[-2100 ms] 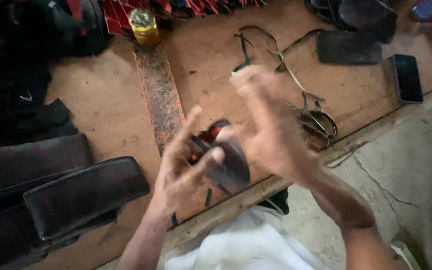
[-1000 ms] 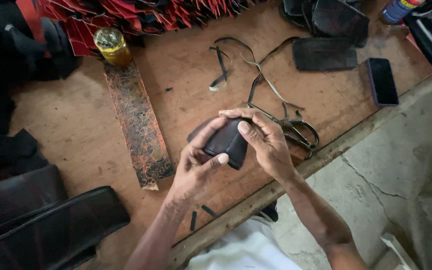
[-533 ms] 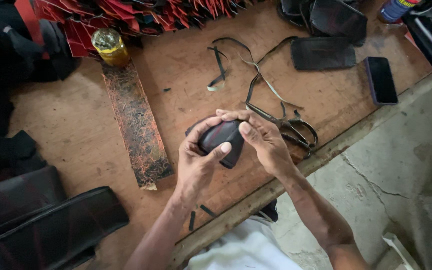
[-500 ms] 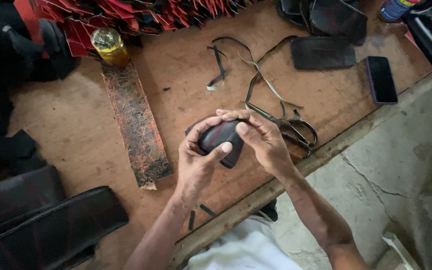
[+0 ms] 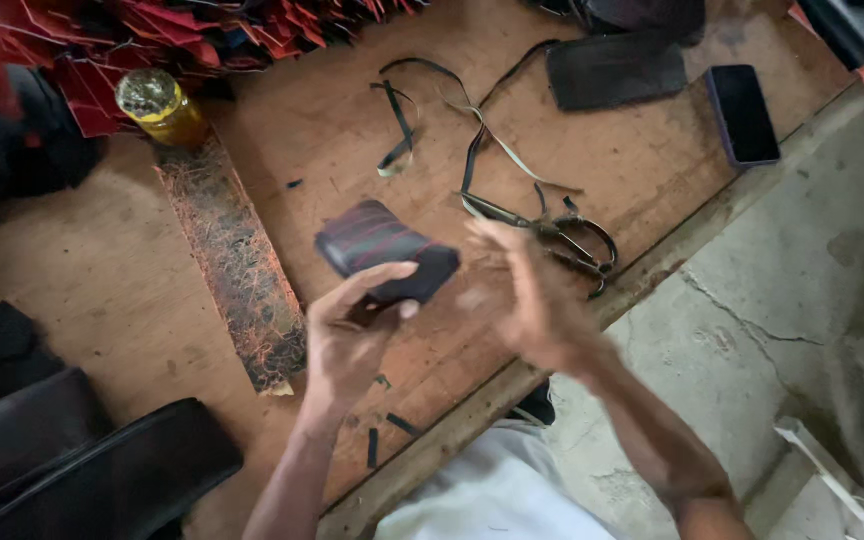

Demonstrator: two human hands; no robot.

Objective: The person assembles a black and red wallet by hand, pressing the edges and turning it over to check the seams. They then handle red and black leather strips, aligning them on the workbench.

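Head view, piece in hand: a small dark wallet (image 5: 387,252) with faint red stripes, folded shut, held above the tabletop (image 5: 102,280) near its front edge.
Head view, progress: the wallet looks formed and closed, so the shaping seems largely done; I judge that any trimming or finishing is left, though nothing shows which.
Head view, left hand (image 5: 347,345): fingers (image 5: 367,285) curled up under and around the wallet's near edge, thumb pressed on its side, clamped on it.
Head view, right hand (image 5: 532,295): blurred, just beside the wallet's right end but apart from it; fingers spread loosely and holding nothing that I can make out.
Head view, around the hands: scissors (image 5: 567,235) lie just beyond the right hand, amid dark strips (image 5: 397,125); a long stained board (image 5: 237,265) lies left of the wallet, with a yellow jar (image 5: 160,105) at its far end.
Head view, farther off: a phone (image 5: 742,115) and a flat black piece (image 5: 617,70) sit at the far right corner.
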